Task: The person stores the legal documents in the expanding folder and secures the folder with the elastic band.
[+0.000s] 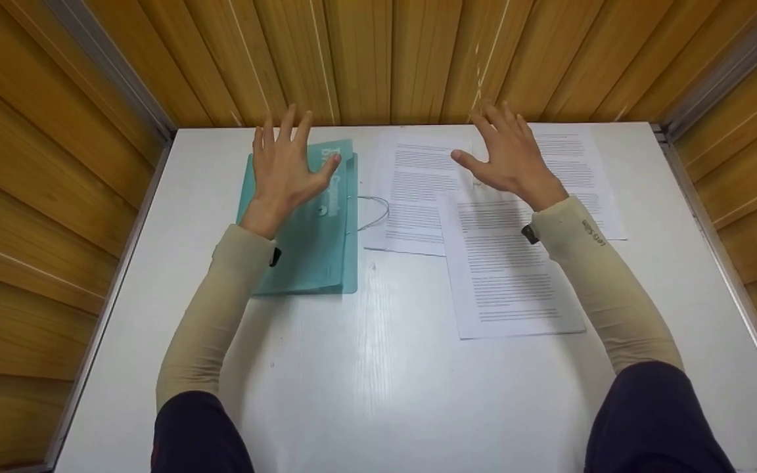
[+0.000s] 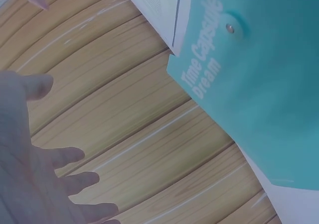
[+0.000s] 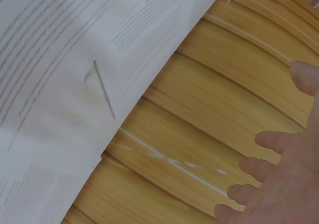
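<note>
My left hand (image 1: 284, 167) is held with fingers spread above a teal document folder (image 1: 299, 249), holding nothing. White lettering reading "Time Capsule Dream" and a round snap show on the folder in the left wrist view, and a thin cord loop (image 1: 386, 209) sticks out from its right side. My right hand (image 1: 510, 154), also spread and holding nothing, is over printed sheets. One printed sheet (image 1: 516, 276) lies nearest me, overlapping another sheet (image 1: 418, 177) to its left. A further sheet (image 1: 572, 164) is partly hidden behind the right hand and forearm.
The folder and papers lie on a white table (image 1: 352, 381). Wood-patterned panels (image 1: 418, 59) stand along its back edge and both sides, with metal frame strips (image 1: 119, 59) at the corners.
</note>
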`<control>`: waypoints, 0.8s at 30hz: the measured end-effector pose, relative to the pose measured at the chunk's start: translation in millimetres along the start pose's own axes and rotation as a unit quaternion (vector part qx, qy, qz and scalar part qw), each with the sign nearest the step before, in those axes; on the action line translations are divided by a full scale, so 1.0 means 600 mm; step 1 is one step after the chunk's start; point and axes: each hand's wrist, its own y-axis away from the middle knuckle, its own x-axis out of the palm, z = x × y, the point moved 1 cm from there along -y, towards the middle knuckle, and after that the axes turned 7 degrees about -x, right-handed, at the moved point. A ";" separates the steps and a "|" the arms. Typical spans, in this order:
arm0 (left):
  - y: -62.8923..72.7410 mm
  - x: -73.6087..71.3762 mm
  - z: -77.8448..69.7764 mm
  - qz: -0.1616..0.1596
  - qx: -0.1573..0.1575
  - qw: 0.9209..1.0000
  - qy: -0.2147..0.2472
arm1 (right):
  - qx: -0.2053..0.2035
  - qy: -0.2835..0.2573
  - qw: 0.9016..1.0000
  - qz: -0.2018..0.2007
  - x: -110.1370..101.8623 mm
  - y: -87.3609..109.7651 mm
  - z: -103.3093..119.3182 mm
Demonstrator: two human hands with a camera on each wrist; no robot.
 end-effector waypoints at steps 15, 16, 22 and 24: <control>0.061 0.036 -0.011 -0.041 0.014 0.999 0.030 | -0.069 -0.017 0.997 0.005 0.078 -0.015 0.072; 0.064 0.040 -0.013 -0.041 0.016 0.998 0.032 | -0.075 -0.014 0.997 0.007 0.084 -0.017 0.077; 0.087 0.059 -0.022 -0.030 0.018 0.999 0.038 | -0.120 -0.016 0.992 0.015 0.122 -0.024 0.113; 0.095 0.066 -0.021 -0.025 0.020 0.999 0.040 | -0.135 -0.019 0.990 0.020 0.136 -0.026 0.123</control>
